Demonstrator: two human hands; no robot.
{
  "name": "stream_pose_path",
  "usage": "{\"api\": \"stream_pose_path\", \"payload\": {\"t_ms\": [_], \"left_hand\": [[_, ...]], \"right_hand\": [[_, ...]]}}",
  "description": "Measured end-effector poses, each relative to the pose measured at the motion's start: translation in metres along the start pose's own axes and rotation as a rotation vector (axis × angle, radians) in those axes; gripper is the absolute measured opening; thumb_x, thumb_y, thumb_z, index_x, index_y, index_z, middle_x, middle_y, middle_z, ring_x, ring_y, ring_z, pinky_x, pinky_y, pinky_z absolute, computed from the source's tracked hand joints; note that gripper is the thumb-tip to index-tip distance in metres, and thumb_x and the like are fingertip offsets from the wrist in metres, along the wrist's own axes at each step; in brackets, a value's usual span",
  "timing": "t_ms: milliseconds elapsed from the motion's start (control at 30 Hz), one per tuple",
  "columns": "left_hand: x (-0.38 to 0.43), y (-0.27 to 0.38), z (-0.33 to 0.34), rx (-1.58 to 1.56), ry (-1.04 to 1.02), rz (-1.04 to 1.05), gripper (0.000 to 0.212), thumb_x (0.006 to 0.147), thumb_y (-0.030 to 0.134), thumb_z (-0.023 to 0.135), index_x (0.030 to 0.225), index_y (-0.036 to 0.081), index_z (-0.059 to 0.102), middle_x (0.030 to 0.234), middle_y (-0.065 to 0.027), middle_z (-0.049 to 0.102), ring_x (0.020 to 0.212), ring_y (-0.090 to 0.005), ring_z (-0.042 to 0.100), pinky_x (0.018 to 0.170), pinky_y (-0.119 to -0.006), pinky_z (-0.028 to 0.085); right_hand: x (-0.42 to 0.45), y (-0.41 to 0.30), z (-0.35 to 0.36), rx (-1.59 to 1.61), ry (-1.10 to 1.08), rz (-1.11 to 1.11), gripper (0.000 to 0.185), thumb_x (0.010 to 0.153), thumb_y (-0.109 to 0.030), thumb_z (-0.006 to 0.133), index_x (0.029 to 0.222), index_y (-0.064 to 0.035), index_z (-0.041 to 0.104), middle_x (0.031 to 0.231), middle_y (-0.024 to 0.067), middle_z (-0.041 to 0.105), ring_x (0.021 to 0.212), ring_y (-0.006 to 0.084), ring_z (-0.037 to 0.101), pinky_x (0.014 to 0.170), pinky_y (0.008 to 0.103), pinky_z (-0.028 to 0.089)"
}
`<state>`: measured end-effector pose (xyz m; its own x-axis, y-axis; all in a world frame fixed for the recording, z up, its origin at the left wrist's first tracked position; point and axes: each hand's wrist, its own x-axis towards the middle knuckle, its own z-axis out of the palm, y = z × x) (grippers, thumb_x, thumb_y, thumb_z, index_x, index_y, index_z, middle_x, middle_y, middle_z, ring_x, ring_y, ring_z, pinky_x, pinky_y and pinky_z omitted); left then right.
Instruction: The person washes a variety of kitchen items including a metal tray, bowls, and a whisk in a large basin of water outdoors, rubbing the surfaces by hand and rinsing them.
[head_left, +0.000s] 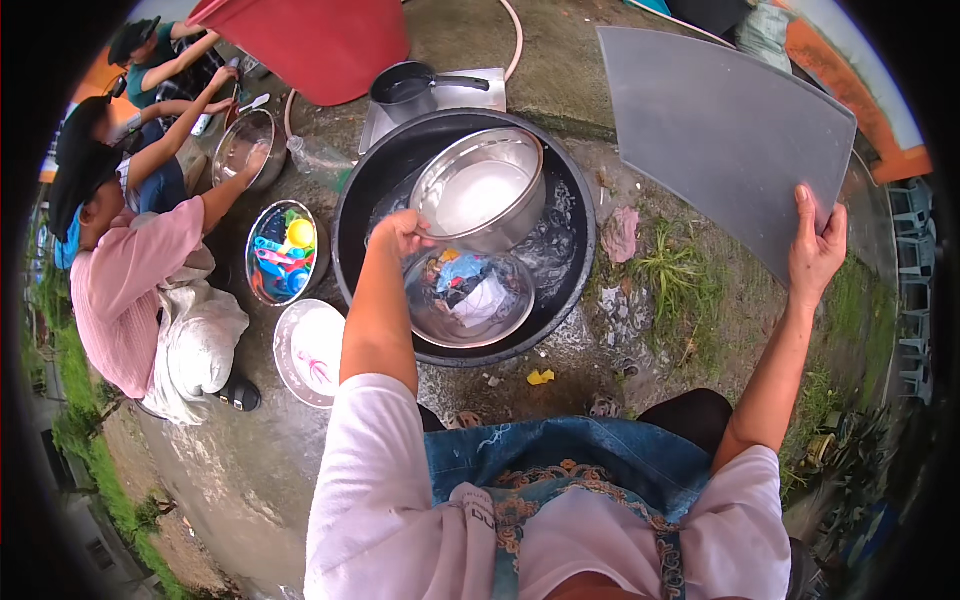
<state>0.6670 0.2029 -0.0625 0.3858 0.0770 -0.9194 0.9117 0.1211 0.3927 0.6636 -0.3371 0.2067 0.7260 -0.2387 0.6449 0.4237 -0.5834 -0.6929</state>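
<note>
My left hand (405, 231) grips the rim of a steel basin (517, 217), which is tilted over a large black tub (346, 262) of water. Just below it in the same tub, a second steel bowl (420, 319) contains blue, white and other coloured pieces, perhaps cloths. Out to the right, my right hand (814, 247) holds a big grey flat sheet (727, 127) by its near corner. The sheet is raised at a slant, its far end well beyond my hand. What the basin's bottom rests on is hidden.
A black saucepan (405, 90) stands on a metal tray (480, 94) behind the tub, near a red bucket (315, 45). At left are a pot of plastic measuring cups (300, 234), a white basin (307, 345) and several people, one in a pink top (135, 300). Grass (667, 262) grows at right.
</note>
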Motion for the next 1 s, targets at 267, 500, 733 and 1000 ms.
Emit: {"api": "stream_pose_path", "payload": {"t_ms": [267,500,733,1000], "left_hand": [[0.052,-0.053,0.073,-0.497,-0.312,0.01,0.028,0.085,0.03,0.056,0.098,0.005,0.058,0.085,-0.0104,0.064,0.063,-0.0248,0.059,0.043,-0.025,0.044],[0.032,-0.036,0.046,-0.264,-0.061,0.16,0.028,0.086,0.02,0.053,0.105,0.0,0.055,0.086,-0.0138,0.064,0.069,-0.0259,0.065,0.053,-0.036,0.055],[-0.041,0.003,0.069,-0.048,0.06,0.38,0.049,0.077,0.004,0.049,0.125,0.011,0.044,0.086,-0.0162,0.065,0.073,-0.0268,0.066,0.057,-0.038,0.054],[-0.114,0.02,0.078,0.701,0.7,0.854,0.091,0.071,-0.004,0.046,0.141,0.041,0.011,0.111,-0.0281,0.055,0.089,-0.0418,0.06,0.081,-0.046,0.047]], "right_hand": [[0.005,0.019,-0.029,-0.038,0.005,-0.003,0.014,0.086,-0.014,0.064,0.087,-0.0013,0.059,0.084,-0.0006,0.059,0.076,0.0041,0.051,0.072,0.0167,0.039],[0.002,0.013,-0.036,-0.037,0.013,0.051,0.017,0.084,-0.015,0.067,0.083,-0.0027,0.056,0.079,-0.0025,0.055,0.073,0.0034,0.047,0.07,0.0161,0.038],[0.004,0.035,-0.04,-0.022,-0.116,0.095,0.012,0.09,-0.014,0.058,0.091,-0.0049,0.05,0.085,-0.0011,0.055,0.077,0.004,0.048,0.07,0.0183,0.039],[-0.012,0.055,-0.032,0.057,-0.101,0.257,0.013,0.088,-0.011,0.06,0.093,-0.0044,0.051,0.085,0.001,0.059,0.076,0.0042,0.051,0.067,0.0186,0.042]]}}
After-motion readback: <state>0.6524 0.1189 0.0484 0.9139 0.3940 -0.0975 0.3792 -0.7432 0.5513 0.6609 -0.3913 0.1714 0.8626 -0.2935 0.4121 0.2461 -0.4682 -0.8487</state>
